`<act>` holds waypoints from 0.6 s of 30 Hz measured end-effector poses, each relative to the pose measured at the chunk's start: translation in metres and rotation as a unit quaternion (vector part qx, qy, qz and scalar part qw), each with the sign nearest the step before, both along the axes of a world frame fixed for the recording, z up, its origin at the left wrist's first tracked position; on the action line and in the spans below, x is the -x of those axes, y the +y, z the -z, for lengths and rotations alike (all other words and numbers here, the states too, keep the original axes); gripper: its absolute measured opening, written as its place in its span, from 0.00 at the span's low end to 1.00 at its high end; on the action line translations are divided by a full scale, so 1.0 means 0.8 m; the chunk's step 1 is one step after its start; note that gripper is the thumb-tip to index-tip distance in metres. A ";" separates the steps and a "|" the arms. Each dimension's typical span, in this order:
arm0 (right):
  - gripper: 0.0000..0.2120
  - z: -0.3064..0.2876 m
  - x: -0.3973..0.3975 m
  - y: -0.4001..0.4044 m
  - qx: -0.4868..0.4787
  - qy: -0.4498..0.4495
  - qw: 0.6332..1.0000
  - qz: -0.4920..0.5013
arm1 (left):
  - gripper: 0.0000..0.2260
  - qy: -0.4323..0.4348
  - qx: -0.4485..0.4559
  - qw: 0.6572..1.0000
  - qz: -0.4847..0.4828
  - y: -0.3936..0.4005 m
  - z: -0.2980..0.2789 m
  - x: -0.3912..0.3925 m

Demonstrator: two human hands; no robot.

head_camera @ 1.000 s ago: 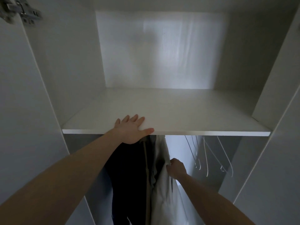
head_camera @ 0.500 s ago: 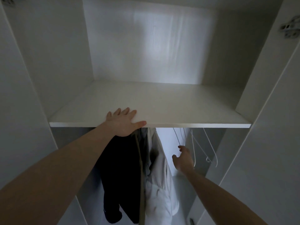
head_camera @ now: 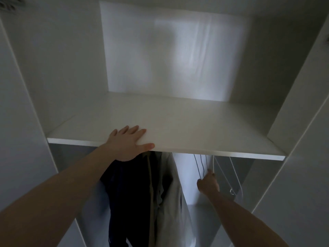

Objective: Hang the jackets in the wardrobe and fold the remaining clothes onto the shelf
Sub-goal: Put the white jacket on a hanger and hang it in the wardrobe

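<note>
White laminate wardrobe, doors open, dim light inside.

Left hand [head_camera: 127, 142]: flat on the front edge of the shelf [head_camera: 187, 125], left of centre. Fingers straight on top, thumb along the lip. Holds nothing, looks like bracing only.

Below the shelf, left to right:
- dark jacket [head_camera: 128, 193], hanging just under the left hand
- light jacket [head_camera: 170, 198], hanging touching the dark one on its right
- gap showing the wardrobe back panel
- bunch of white wire hangers [head_camera: 235, 177] toward the right end, no clothes on them

Rail itself is hidden behind the shelf edge.

Right hand [head_camera: 208, 183]: reached up into the gap, at the leftmost hanger wires. Fingers curled around or against one wire. Can't tell if it's a closed grip or just contact, since the fingertips are hidden behind the hand.

Key relation: hangers sit directly above and just right of the right-hand fingers, wires running near vertical down from under the shelf. Right hand is far nearer, the left is well apart. My read: next step is lifting one hanger up and off toward the front for another jacket.

Shelf top has no folded clothes on it, so the folding part isn't started. Snag risk: neighbouring wires coming along.
</note>
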State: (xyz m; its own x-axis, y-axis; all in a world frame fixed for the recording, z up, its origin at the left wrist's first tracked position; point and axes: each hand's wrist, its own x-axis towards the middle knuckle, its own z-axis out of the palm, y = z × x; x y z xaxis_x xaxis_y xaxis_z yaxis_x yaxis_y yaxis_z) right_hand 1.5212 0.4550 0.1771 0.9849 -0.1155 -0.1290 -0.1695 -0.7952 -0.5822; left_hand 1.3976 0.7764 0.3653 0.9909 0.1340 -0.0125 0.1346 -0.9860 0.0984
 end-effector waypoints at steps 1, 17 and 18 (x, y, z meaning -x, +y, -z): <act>0.32 0.002 -0.001 0.000 -0.004 0.009 1.000 -0.001 | 0.46 -0.001 -0.001 1.000 -0.001 0.000 0.000 0.000; 0.25 0.006 -0.010 0.021 -0.159 0.089 0.983 0.017 | 0.47 0.006 0.008 1.000 0.001 -0.008 -0.008 0.010; 0.24 0.005 -0.009 0.023 -0.165 0.092 0.982 0.010 | 0.48 0.005 0.006 1.000 0.001 -0.007 -0.008 0.010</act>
